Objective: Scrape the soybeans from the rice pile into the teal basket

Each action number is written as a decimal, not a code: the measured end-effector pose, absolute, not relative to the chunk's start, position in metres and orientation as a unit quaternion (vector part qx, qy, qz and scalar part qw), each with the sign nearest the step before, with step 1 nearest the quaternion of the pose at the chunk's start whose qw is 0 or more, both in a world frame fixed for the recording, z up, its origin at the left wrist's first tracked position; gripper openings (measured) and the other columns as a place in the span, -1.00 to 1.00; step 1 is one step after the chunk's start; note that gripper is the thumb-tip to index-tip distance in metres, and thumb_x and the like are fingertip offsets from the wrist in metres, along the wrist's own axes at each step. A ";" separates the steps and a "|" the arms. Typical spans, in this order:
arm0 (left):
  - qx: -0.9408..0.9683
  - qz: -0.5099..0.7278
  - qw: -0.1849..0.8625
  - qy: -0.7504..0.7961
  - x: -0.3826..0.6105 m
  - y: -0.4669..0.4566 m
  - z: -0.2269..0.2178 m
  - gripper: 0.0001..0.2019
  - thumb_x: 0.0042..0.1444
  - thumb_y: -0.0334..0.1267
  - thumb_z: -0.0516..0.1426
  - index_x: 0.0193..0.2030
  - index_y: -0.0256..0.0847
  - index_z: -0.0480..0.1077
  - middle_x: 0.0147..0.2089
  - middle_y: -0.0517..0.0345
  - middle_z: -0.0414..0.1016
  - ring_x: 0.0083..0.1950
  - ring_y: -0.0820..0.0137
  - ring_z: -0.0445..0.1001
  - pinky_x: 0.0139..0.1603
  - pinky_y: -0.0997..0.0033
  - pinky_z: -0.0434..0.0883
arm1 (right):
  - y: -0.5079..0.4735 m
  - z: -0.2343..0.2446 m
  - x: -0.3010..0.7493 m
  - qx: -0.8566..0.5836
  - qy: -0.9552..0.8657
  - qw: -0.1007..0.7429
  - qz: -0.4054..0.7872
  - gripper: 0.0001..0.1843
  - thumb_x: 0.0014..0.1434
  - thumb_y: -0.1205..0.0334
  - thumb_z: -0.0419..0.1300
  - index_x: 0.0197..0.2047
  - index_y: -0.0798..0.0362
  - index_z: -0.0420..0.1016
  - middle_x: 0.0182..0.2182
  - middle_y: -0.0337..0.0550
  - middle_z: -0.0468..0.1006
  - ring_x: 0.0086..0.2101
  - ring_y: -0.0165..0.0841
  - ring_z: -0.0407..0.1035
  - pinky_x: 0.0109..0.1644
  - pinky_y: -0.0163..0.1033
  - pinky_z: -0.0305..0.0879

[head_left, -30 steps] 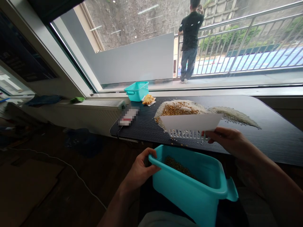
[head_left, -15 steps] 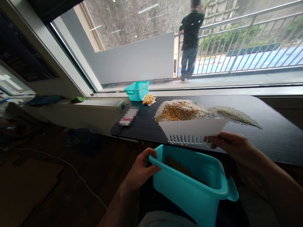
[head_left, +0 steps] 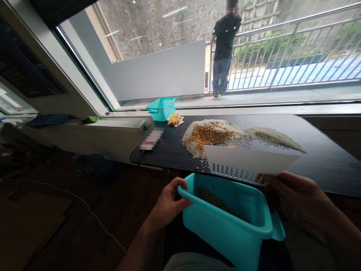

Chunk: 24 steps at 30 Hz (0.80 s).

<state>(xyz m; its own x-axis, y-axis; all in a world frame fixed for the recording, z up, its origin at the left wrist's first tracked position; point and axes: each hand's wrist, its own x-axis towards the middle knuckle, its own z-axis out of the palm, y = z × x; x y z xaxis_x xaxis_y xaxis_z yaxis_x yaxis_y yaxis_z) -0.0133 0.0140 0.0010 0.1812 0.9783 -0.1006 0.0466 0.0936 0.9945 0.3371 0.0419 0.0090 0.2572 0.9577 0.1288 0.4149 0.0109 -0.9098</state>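
Over the near edge of the table (head_left: 318,162), a slotted scoop (head_left: 248,160) is held by its right corner, pinched between the thumb and fingers of the right hand (head_left: 296,190). Over the last second it has been drawn rightward and closer to the body, so that more of the near side of the mixed heap (head_left: 213,133) is laid bare. By that shift, the slotted edge is brought just beside the far rim of the big tub (head_left: 222,239); whether they are touching cannot be told. Nor can it be told whether any grain is carried behind the scoop's white face.

The big tub's place is unchanged: its left end is gripped by the left hand (head_left: 170,201), thumb and fingers closed on the rim. Dark grains (head_left: 211,198) are held inside it.

Yellow and pale grains are mingled in the heap, and a pale heap (head_left: 270,136) is spread to its right. Loose grains (head_left: 202,166) are scattered left of the scoop. Farther back, a small tub (head_left: 162,110) is set near the window, with a yellow lump (head_left: 175,119) just beside it.
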 end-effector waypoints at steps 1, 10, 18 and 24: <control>0.526 0.415 0.559 0.487 -0.014 0.014 0.001 -0.64 -0.05 -0.10 0.44 -0.25 -0.16 0.40 -0.41 0.36 0.24 -0.37 0.46 0.18 -0.36 0.52 0.21 | 0.042 0.010 0.334 -0.630 -0.538 0.468 0.308 -0.26 -0.28 -0.65 0.41 -0.48 -0.08 0.74 -0.48 -0.06 0.72 -0.42 -0.11 0.58 -0.34 -0.12 0.57; 0.522 0.419 0.555 0.493 -0.018 0.014 -0.004 -0.62 -0.01 -0.07 0.46 -0.22 -0.17 0.43 -0.35 0.32 0.29 -0.33 0.45 0.23 -0.34 0.53 0.26 | 0.055 0.015 0.316 -0.588 -0.572 0.442 0.363 -0.22 -0.20 -0.65 0.39 -0.36 -0.07 0.79 -0.49 -0.12 0.69 -0.45 -0.21 0.51 -0.37 -0.16 0.51; 0.520 0.427 0.543 0.503 -0.022 0.013 -0.005 -0.61 -0.02 -0.07 0.48 -0.22 -0.16 0.43 -0.36 0.32 0.30 -0.34 0.44 0.24 -0.34 0.52 0.26 | 0.078 0.016 0.305 -0.561 -0.592 0.447 0.367 -0.31 -0.13 -0.55 0.42 -0.37 -0.04 0.77 -0.48 -0.15 0.69 -0.47 -0.24 0.54 -0.33 -0.12 0.57; 0.516 0.427 0.544 0.505 -0.022 0.012 -0.006 -0.62 -0.01 -0.08 0.47 -0.21 -0.16 0.43 -0.35 0.32 0.30 -0.34 0.44 0.25 -0.35 0.53 0.27 | 0.081 0.018 0.305 -0.551 -0.590 0.458 0.373 -0.33 -0.19 -0.53 0.47 -0.40 -0.05 0.77 -0.50 -0.18 0.70 -0.53 -0.26 0.52 -0.38 -0.12 0.57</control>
